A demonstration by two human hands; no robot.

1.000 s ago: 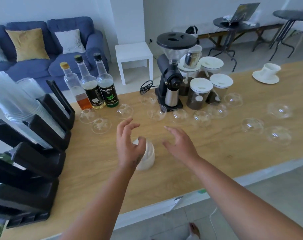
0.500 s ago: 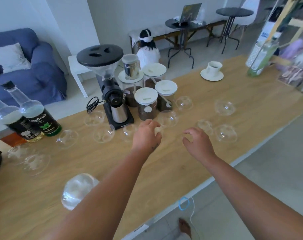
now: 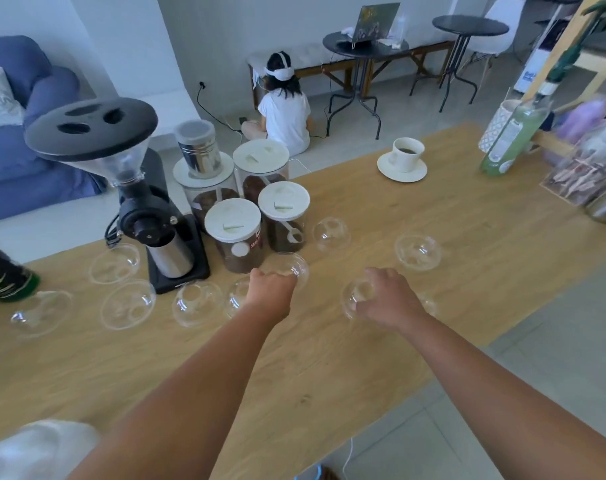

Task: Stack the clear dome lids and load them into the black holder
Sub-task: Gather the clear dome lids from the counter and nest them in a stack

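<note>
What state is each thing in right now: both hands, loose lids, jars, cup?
Left hand: closed on a dome lid.
Right hand: grip on another lid.
Loose lids: scattered singly, unstacked.
Jars: white tops on.
Cup: upright on saucer, holding dark liquid.

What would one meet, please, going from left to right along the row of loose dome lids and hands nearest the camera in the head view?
Dome lid → dome lid → dome lid → left hand, closed on a lid → right hand, closed on a lid.

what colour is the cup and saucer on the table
White cup and saucer, clearest in the head view.
</note>
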